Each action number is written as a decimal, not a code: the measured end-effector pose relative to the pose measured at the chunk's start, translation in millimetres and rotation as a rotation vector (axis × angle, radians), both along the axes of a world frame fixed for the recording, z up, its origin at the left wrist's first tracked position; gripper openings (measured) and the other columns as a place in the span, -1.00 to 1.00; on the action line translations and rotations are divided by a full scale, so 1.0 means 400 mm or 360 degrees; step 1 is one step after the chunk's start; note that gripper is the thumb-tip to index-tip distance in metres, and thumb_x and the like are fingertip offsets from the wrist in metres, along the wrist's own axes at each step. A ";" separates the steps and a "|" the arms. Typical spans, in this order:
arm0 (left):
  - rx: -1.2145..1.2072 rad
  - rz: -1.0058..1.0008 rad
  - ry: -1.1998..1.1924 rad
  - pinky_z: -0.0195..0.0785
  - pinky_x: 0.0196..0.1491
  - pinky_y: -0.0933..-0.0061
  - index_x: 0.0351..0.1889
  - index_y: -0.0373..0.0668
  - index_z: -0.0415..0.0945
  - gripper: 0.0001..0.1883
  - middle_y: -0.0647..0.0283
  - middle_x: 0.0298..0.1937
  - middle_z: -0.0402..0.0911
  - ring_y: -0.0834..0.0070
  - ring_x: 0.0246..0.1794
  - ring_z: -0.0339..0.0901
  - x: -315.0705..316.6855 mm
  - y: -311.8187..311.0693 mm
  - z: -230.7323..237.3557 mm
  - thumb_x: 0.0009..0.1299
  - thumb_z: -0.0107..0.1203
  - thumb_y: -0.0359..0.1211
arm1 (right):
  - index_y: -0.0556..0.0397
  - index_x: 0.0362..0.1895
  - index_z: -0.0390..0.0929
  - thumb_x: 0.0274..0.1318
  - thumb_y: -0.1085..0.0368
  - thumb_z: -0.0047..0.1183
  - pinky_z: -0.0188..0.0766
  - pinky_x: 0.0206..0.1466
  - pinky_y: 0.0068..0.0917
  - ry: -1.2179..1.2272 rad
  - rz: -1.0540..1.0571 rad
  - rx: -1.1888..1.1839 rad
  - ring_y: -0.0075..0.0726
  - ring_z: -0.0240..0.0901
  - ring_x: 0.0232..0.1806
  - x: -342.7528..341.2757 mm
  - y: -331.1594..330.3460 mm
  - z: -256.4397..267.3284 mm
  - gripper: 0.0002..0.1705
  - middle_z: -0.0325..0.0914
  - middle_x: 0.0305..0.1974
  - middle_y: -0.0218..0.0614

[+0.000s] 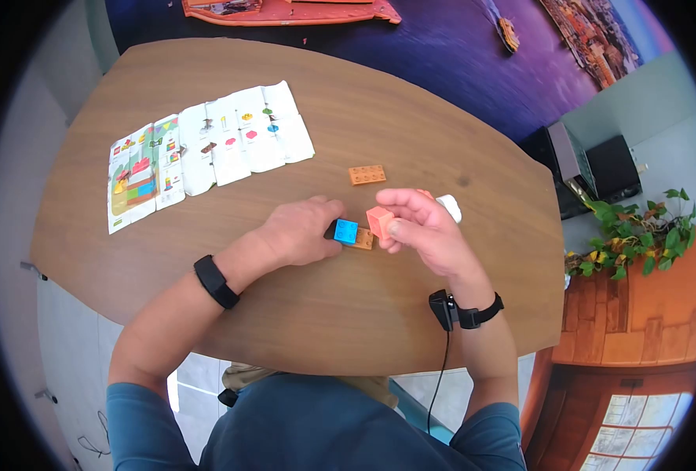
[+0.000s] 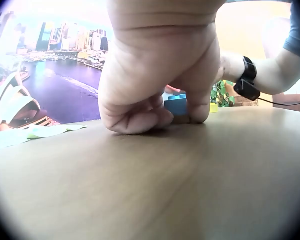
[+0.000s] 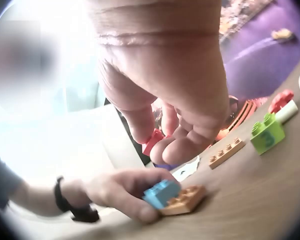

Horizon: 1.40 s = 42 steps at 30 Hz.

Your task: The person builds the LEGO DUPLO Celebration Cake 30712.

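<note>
Head view is showing the right hand (image 1: 434, 231) holding a red brick (image 1: 379, 222) above the bench (image 1: 285, 337), fingers clamped on it. The left hand (image 1: 305, 231) is gripping the orange plate (image 1: 364, 239), its fingers curling round the end where the blue brick (image 1: 345, 231) is sitting. Another orange slab (image 1: 367, 174) is lying beyond them, apart.

Nearer me than blue brick (image 1: 345, 229): table (image 1: 324, 322) gives a way through. Left: my left hand (image 1: 302, 233) blocks. Right: my right hand (image 1: 432, 234), then green brick (image 3: 268, 135), in the way. Beyond: flat orange brick (image 1: 367, 174), low obstacle.
</note>
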<state>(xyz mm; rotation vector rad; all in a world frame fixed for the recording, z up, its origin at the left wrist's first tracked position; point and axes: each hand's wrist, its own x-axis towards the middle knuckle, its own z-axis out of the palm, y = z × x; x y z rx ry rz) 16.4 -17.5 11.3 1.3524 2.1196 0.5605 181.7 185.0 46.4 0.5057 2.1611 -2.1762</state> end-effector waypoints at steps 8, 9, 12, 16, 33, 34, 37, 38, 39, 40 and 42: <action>-0.0017 0.0039 -0.0048 0.51 0.26 0.12 0.25 0.03 0.60 -0.53 0.16 0.16 0.65 0.16 0.24 0.63 -0.003 -0.002 0.000 0.40 0.36 -0.14 | 0.11 0.55 0.39 0.41 0.39 0.24 0.67 0.03 -0.38 0.0122 -0.0026 -0.0034 -0.44 0.67 0.03 0.066 -0.003 -0.008 -0.33 0.63 0.19 -0.26; -0.0019 0.0036 -0.0034 0.51 0.26 0.12 0.26 0.03 0.60 -0.52 0.15 0.17 0.65 0.16 0.24 0.63 -0.002 -0.002 0.002 0.40 0.36 -0.14 | 0.11 0.55 0.39 0.41 0.39 0.24 0.67 0.03 -0.38 0.0124 -0.0021 -0.0038 -0.44 0.67 0.03 0.064 -0.013 -0.010 -0.33 0.63 0.19 -0.26; -0.0012 0.0030 -0.0019 0.51 0.26 0.12 0.27 0.03 0.60 -0.51 0.15 0.18 0.65 0.16 0.25 0.63 -0.004 0.000 -0.008 0.40 0.37 -0.13 | 0.10 0.51 0.41 0.33 0.44 0.26 0.63 0.02 -0.33 0.0062 0.0117 0.1058 -0.41 0.67 0.01 0.061 -0.040 -0.023 -0.32 0.61 0.17 -0.22; -0.0002 0.0028 -0.0031 0.51 0.26 0.11 0.28 0.03 0.59 -0.49 0.15 0.18 0.65 0.16 0.24 0.63 -0.005 0.001 -0.012 0.39 0.39 -0.12 | 0.15 0.39 0.47 0.26 0.49 0.27 0.58 0.01 -0.32 0.0208 0.0206 0.1432 -0.25 0.62 -0.12 0.056 -0.055 -0.042 -0.39 0.57 0.09 -0.14; 0.0056 0.0016 0.0036 0.51 0.18 0.13 0.22 0.01 0.58 -0.53 0.14 0.12 0.66 0.13 0.18 0.64 -0.001 0.002 -0.021 0.40 0.38 -0.12 | 0.13 0.11 0.64 0.26 0.45 0.27 0.56 0.05 -0.15 0.0252 0.0279 0.1389 0.03 0.62 -0.06 0.014 -0.077 -0.056 -0.66 0.62 0.00 -0.16; 0.0060 0.0014 0.0044 0.51 0.19 0.13 0.22 0.01 0.58 -0.53 0.15 0.12 0.66 0.13 0.18 0.64 0.000 0.004 -0.022 0.40 0.39 -0.12 | 0.12 0.10 0.64 0.27 0.44 0.27 0.57 0.06 -0.15 0.0188 0.0279 0.1419 0.04 0.62 -0.04 0.013 -0.084 -0.051 -0.68 0.61 0.00 -0.15; 0.0028 -0.0004 -0.0027 0.52 0.21 0.10 0.18 0.03 0.60 -0.56 0.16 0.14 0.66 0.14 0.21 0.64 -0.004 0.014 -0.015 0.38 0.40 -0.14 | 0.12 0.10 0.64 0.28 0.42 0.27 0.57 0.07 -0.17 0.0176 0.0260 0.1456 0.03 0.62 -0.01 0.017 -0.093 -0.067 -0.69 0.61 0.01 -0.13; 0.0043 -0.0020 -0.0019 0.52 0.21 0.10 0.18 0.03 0.60 -0.56 0.16 0.14 0.66 0.14 0.21 0.64 -0.005 0.014 -0.013 0.38 0.40 -0.14 | 0.11 0.11 0.64 0.30 0.41 0.26 0.56 0.07 -0.18 0.0239 0.0269 0.1457 0.01 0.62 0.00 0.018 -0.089 -0.068 -0.69 0.60 0.02 -0.12; 0.0047 -0.0012 -0.0030 0.52 0.21 0.10 0.19 0.04 0.59 -0.56 0.17 0.14 0.66 0.14 0.21 0.64 -0.005 0.010 -0.012 0.39 0.40 -0.14 | 0.11 0.11 0.64 0.30 0.41 0.26 0.56 0.07 -0.18 0.0238 0.0253 0.1473 0.01 0.62 0.00 0.025 -0.084 -0.061 -0.69 0.60 0.02 -0.12; 0.0050 -0.0003 -0.0043 0.51 0.21 0.10 0.19 0.04 0.59 -0.56 0.17 0.14 0.66 0.14 0.21 0.64 -0.005 0.008 -0.012 0.39 0.40 -0.14 | 0.12 0.11 0.64 0.30 0.40 0.26 0.57 0.05 -0.18 0.0244 0.0215 0.1388 -0.01 0.63 -0.03 0.033 -0.082 -0.050 -0.69 0.61 0.02 -0.12; 0.0055 -0.0008 -0.0022 0.51 0.22 0.10 0.20 0.05 0.59 -0.56 0.17 0.14 0.65 0.14 0.21 0.63 -0.003 0.008 -0.014 0.39 0.39 -0.13 | 0.12 0.12 0.64 0.31 0.38 0.25 0.57 0.03 -0.19 0.0247 0.0179 0.1308 -0.03 0.64 -0.05 0.051 -0.065 -0.039 -0.69 0.61 0.02 -0.12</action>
